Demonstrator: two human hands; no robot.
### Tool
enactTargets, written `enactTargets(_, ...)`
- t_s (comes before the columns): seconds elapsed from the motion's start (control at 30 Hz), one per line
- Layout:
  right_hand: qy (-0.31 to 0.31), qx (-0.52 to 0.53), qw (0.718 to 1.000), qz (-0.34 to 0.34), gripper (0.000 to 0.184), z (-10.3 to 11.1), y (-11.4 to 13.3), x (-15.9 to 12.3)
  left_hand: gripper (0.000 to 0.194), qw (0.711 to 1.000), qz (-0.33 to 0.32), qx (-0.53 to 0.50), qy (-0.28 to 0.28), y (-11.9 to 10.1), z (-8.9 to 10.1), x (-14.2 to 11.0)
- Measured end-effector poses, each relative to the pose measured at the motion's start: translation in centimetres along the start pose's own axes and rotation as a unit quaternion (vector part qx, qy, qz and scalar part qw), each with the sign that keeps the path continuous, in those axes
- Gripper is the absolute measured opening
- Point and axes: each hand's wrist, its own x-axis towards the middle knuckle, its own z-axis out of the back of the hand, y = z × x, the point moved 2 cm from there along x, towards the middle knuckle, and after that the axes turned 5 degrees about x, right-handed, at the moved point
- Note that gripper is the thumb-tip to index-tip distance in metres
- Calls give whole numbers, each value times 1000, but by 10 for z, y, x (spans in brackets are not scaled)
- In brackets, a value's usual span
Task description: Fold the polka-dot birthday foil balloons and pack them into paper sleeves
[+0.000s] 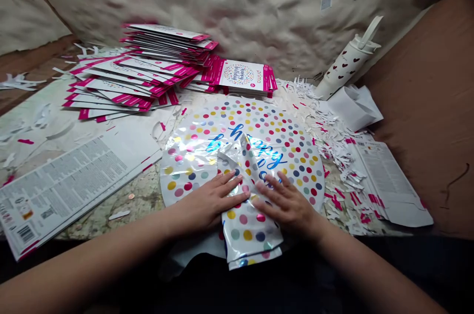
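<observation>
White round foil balloons with coloured dots and blue lettering lie flat in front of me, seemingly several in a stack. On them rests a partly folded dotted foil balloon, its folded lower end reaching toward me over the table's front edge. My left hand presses flat on the folded foil's left side, fingers stretched out. My right hand lies on its right side with fingers spread, partly over the balloon beneath. Neither hand is closed around anything.
Printed pink-and-white packets are piled at the back left, with more packets beside them. Flat printed cartons lie at left, another carton at right. Paper scraps surround a heart-patterned tumbler.
</observation>
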Motion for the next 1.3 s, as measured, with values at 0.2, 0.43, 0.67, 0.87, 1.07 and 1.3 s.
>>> enactTargets(0.2,127,241,951,-148,25,8,-2,20,38,996,27,-52,-65,-7,14,-13)
enactTargets(0.43,134,356,723,-576,22,5,-48,55,37,858,387,-335,38,29,40,13)
enactTargets(0.67,-3,52,914,-403,36,7,-23,83,32,806,431,-401,67,40,41,29)
enactTargets(0.87,128,-16,932,-339,60,-49,-19,93,34,931,342,-126,12,44,51,26)
enactTargets(1.07,142,-8,931,-336,63,-49,-24,89,74,991,132,9,29,53,38,24)
enactTargets(1.3,147,14,927,-344,65,-49,-25,93,61,802,392,-450,22,42,55,5)
